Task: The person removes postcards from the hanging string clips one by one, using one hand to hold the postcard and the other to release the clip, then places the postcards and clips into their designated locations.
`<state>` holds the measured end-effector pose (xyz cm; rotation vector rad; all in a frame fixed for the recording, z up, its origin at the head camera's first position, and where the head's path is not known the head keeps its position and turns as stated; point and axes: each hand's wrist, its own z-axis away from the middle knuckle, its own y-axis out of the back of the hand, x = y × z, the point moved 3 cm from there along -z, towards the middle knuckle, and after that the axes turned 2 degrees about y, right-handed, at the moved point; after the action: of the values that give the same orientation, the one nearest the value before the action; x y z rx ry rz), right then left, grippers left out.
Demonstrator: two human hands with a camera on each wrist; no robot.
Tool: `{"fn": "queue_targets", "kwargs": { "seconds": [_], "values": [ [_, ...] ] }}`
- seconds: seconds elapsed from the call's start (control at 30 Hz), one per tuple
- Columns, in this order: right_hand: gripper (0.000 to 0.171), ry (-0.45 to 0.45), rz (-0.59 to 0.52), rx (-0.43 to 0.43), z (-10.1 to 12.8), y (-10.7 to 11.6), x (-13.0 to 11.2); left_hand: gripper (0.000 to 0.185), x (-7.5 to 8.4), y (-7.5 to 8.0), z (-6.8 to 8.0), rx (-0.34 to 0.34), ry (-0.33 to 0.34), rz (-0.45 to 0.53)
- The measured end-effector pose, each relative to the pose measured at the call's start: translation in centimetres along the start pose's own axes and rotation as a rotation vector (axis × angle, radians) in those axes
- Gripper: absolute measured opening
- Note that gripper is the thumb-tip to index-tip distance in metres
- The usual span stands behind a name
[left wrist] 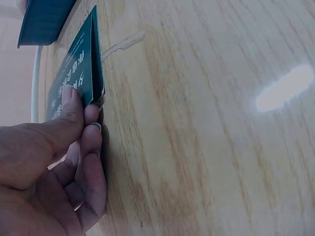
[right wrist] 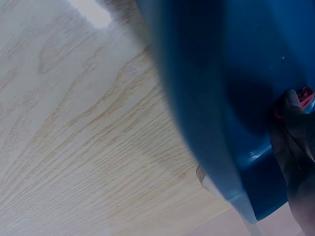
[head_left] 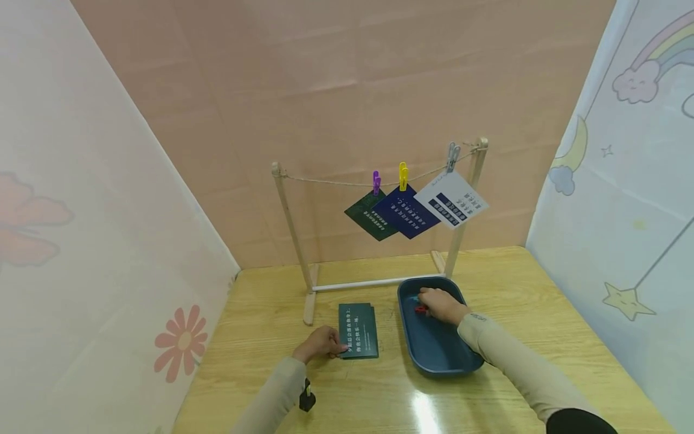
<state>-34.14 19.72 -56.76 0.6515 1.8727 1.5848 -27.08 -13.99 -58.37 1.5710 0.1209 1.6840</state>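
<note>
My left hand (head_left: 323, 343) pinches the lower left corner of the top dark green card (head_left: 355, 328), thumb over it and fingers underneath. In the left wrist view that card (left wrist: 81, 69) is tilted up, and a second green card shows under it. My right hand (head_left: 441, 304) reaches into the far end of a dark blue tray (head_left: 441, 363). Its thumb and fingers pinch a red clothespin (right wrist: 306, 98) close to the tray floor. A light blue clothespin (head_left: 415, 298) lies beside the hand, partly covered by it.
Behind stands a wooden frame (head_left: 293, 229) with a string. Purple (head_left: 376, 182), yellow (head_left: 403, 176) and grey (head_left: 452, 158) clothespins hold a green card (head_left: 368, 218), a navy card (head_left: 403, 211) and a white card (head_left: 461, 196) there. A small black object (head_left: 306, 399) is near the left sleeve.
</note>
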Motion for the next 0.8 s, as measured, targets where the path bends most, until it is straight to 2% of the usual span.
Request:
{"fn": "queue_targets", "kwargs": {
  "seconds": [0.17, 0.4, 0.6, 0.8],
  "values": [
    [0.029, -0.011, 0.006, -0.014, -0.04, 0.0, 0.0, 0.02, -0.22, 0.03, -0.04, 0.015, 0.019, 0.026],
    [0.03, -0.014, -0.022, -0.014, 0.05, -0.23, -0.14, 0.018, -0.21, 0.07, 0.17, 0.001, 0.038, 0.061],
    [0.031, -0.028, -0.044, 0.003, 0.2, -0.21, -0.21, 0.019, -0.35, 0.12, 0.13, 0.007, 0.034, 0.02],
    [0.03, -0.036, -0.001, 0.0, 0.17, -0.19, -0.1, 0.021, -0.2, 0.18, 0.11, 0.004, 0.032, 0.018]
  ]
}}
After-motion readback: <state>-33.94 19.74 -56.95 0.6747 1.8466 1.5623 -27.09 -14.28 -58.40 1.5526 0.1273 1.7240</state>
